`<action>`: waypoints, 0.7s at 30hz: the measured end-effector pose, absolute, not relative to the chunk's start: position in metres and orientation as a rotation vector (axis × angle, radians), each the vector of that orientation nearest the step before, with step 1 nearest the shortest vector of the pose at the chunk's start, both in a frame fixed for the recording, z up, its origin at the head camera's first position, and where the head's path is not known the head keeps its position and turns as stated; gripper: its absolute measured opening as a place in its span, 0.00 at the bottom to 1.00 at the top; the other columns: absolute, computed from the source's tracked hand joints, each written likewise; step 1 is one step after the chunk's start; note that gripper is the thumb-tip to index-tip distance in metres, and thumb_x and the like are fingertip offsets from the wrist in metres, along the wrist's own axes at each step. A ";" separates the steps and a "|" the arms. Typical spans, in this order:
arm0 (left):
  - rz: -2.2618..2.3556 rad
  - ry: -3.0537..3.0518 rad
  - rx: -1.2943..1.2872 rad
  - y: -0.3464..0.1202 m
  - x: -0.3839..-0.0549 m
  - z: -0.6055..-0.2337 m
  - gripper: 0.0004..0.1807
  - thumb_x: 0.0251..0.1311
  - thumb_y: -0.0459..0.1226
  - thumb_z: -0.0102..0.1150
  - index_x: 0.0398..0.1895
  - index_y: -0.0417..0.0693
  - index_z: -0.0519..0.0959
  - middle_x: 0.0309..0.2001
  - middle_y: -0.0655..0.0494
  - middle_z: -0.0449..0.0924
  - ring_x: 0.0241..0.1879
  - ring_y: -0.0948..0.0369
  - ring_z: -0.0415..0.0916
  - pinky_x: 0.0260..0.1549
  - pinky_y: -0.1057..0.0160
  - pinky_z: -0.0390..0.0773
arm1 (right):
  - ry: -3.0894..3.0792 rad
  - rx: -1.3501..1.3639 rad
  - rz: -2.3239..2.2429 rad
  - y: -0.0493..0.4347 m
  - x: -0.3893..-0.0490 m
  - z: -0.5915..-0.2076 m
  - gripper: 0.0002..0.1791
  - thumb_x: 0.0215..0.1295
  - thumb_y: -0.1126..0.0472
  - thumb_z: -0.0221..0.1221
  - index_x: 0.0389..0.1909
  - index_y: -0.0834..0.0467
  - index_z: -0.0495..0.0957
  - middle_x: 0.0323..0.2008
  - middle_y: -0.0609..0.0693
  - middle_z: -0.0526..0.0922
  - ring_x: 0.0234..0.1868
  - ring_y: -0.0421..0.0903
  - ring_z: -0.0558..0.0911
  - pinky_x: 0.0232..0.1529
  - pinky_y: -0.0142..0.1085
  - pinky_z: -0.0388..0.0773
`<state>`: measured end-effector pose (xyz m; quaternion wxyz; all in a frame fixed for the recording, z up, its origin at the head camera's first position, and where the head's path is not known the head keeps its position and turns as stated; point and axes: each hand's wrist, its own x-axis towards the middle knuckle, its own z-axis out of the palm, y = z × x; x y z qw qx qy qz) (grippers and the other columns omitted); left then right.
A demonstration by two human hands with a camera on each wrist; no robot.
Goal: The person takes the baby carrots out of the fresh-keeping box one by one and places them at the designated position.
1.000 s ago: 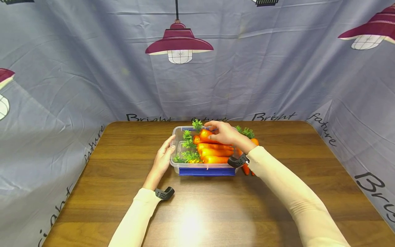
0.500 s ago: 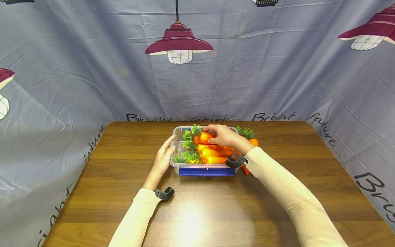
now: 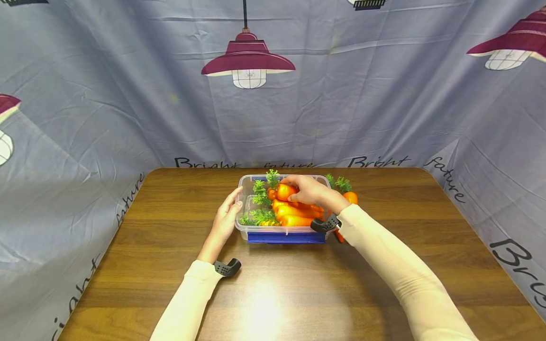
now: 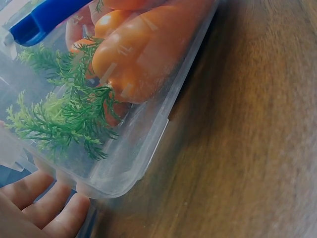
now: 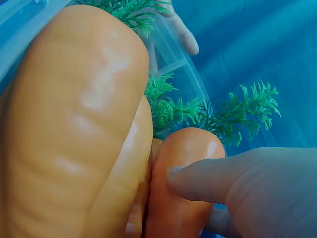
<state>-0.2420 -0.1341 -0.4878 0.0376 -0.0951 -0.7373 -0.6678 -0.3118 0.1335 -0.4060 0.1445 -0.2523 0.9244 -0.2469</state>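
A clear plastic food container (image 3: 264, 229) with blue latches (image 3: 286, 237) holds several orange carrots (image 3: 294, 211) with feathery green tops. My right hand (image 3: 311, 190) grips one carrot (image 3: 285, 192) at the back of the container. The right wrist view shows the thumb (image 5: 208, 178) pressed on this carrot's thick end, beside larger-looking carrots (image 5: 79, 99). Its leafy top sticks up at the back rim. My left hand (image 3: 223, 215) rests against the container's left side, fingers outside the wall; in the left wrist view the fingertips (image 4: 69, 213) touch a corner.
More carrots (image 3: 351, 197) lie on the wooden table (image 3: 183, 203) just right of the container, partly hidden by the right arm. A grey curtain (image 3: 273, 123) with printed lamps stands behind the table and along both sides.
My right hand has come slightly down and toward me with the carrot, which sits lower in the container beside the others. The left hand stays in place.
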 end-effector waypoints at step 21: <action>-2.030 -2.252 -0.326 -0.135 -0.243 -0.491 0.27 0.76 0.32 0.42 0.76 0.41 0.63 0.80 0.41 0.55 0.81 0.45 0.49 0.80 0.43 0.50 | 2.609 -0.818 -0.548 0.132 -0.304 -0.399 0.34 0.66 0.62 0.64 0.73 0.57 0.67 0.61 0.60 0.80 0.58 0.58 0.79 0.63 0.51 0.76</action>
